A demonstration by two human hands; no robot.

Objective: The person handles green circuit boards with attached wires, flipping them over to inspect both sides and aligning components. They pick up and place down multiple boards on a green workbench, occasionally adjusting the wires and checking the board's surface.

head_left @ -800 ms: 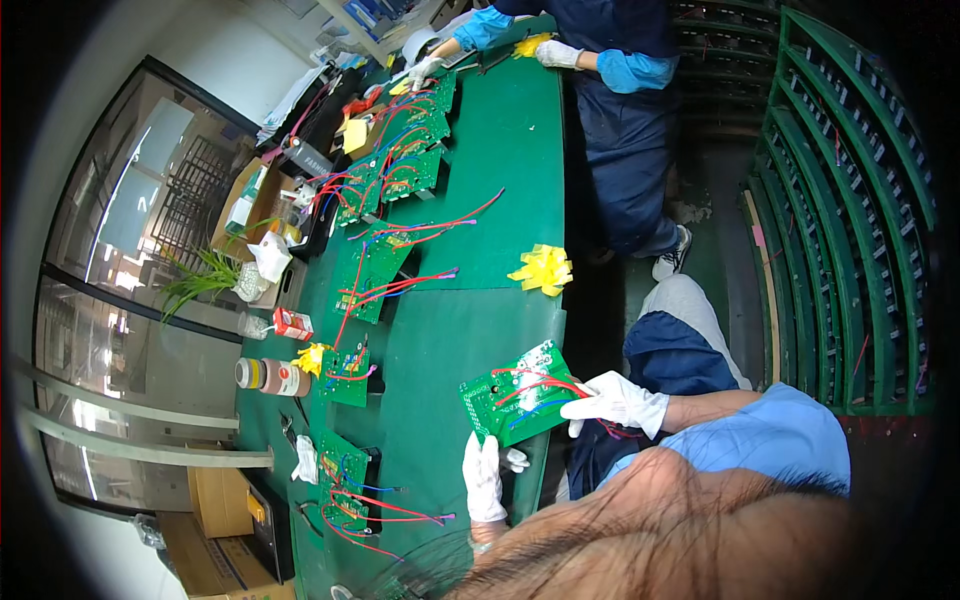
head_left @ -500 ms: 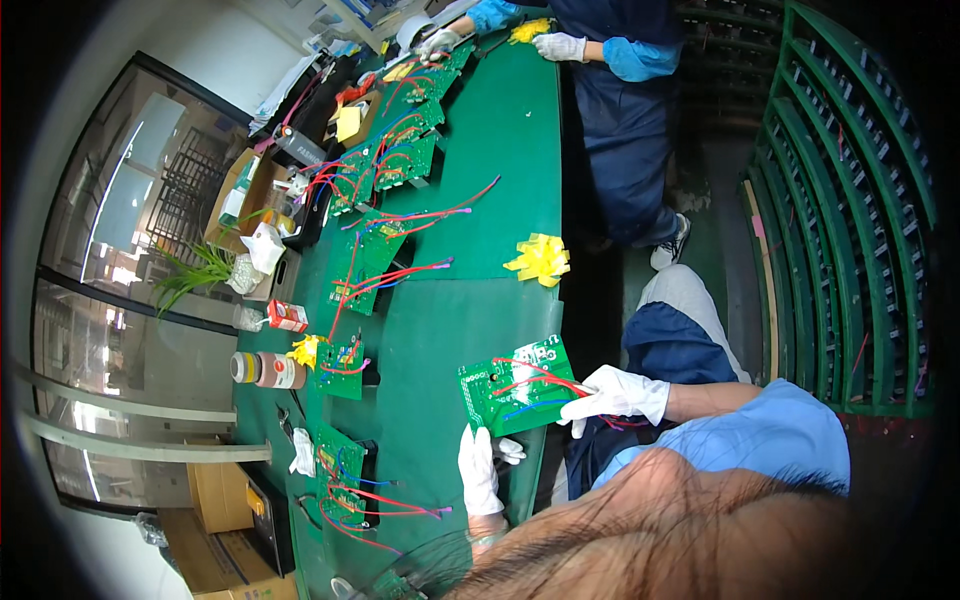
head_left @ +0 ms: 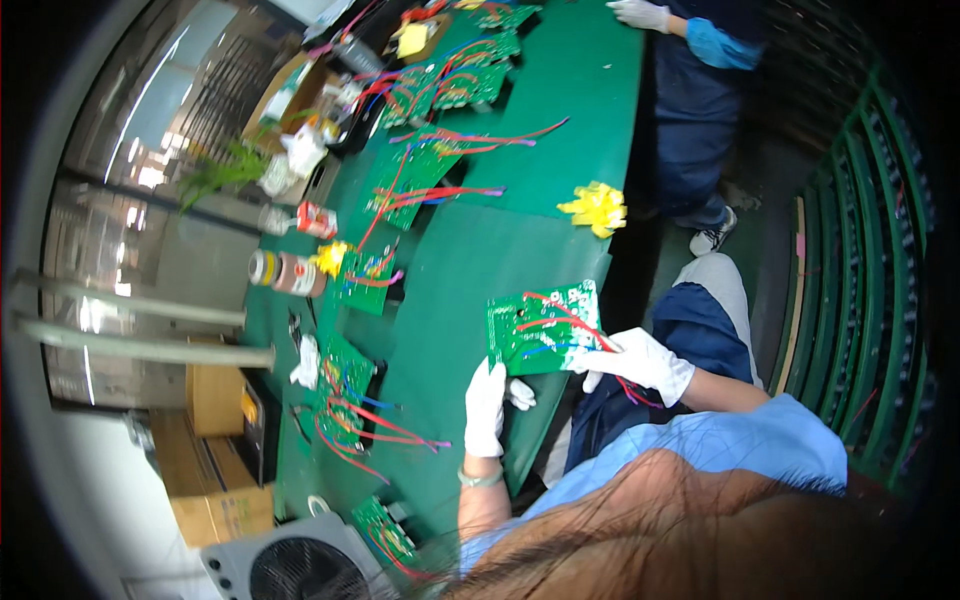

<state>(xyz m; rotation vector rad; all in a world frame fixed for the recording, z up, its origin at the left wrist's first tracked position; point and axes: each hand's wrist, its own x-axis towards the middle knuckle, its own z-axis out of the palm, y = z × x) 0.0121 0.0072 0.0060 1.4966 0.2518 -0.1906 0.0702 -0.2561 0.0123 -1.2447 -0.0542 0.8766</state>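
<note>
Since the earlier frame the circuit board [head_left: 540, 328] has shifted little, gripped at 3 o'clock by the right hand [head_left: 635, 360] and at 6 o'clock by the left hand [head_left: 487, 405], whose closed fingers could snag its loose wires [head_left: 560, 318].

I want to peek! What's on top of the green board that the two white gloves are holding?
Red and blue wires lie across the green board, with white markings beside them. The right hand covers its near corner, and the left hand hides part of its lower edge.

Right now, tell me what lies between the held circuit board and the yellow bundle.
Only bare green tabletop lies between the circuit board and the yellow bundle, in the head view.
</note>
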